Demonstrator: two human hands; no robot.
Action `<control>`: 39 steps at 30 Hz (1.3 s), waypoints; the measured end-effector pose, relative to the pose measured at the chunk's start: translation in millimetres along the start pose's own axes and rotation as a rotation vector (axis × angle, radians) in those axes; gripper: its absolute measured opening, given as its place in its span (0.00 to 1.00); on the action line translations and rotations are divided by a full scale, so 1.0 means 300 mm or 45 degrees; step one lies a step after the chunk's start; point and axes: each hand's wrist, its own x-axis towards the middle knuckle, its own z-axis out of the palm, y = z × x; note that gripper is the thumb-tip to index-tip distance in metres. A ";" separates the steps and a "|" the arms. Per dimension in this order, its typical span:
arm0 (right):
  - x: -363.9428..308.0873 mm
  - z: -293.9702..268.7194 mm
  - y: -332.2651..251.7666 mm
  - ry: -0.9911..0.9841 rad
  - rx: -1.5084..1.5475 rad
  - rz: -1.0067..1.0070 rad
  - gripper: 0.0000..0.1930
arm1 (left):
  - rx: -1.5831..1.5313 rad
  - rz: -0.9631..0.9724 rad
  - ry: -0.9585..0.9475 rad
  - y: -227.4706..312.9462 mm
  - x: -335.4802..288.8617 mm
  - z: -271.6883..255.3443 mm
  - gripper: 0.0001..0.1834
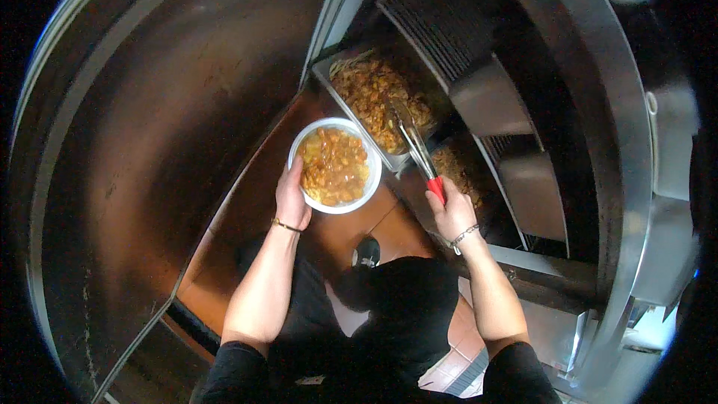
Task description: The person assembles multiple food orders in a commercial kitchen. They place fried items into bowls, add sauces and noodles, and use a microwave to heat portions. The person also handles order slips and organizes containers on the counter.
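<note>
Left hand (292, 200) grasps white bowl (376, 172) at its left side, browned food (333, 164) inside. Bowl sits just beside metal tray (327, 81) of similar food. Tongs (416, 141) extend over tray; right hand (453, 214) has fingers wrapped round their red end.

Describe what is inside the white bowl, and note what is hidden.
The white bowl, in the left hand, holds glossy orange-brown food pieces, with yellower food showing near the edge. Its bottom and anything beneath the top layer are covered.
</note>
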 end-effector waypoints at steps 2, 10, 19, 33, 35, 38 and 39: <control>0.024 0.017 0.049 0.068 0.117 0.043 0.23 | 0.121 0.031 -0.001 -0.015 -0.020 0.071 0.27; 0.052 -0.162 0.066 -0.390 1.319 0.351 0.16 | 0.029 -0.025 0.197 -0.119 0.035 0.195 0.24; -0.320 -0.611 -0.123 -1.523 2.680 0.917 0.22 | 0.390 0.245 0.517 0.456 -0.900 0.727 0.26; -0.935 -1.917 -0.068 -1.864 2.918 0.410 0.24 | 0.667 0.200 0.442 1.561 -1.346 1.142 0.37; -0.990 -2.084 0.048 -1.445 2.839 0.236 0.31 | 0.491 0.138 0.548 1.545 -1.361 1.111 0.37; -1.015 -2.260 0.234 -0.726 2.571 0.638 0.32 | 0.612 0.152 0.414 1.487 -1.378 1.103 0.39; -0.995 -2.282 0.284 -0.520 2.418 0.829 0.28 | 0.570 0.169 0.453 1.463 -1.381 1.114 0.39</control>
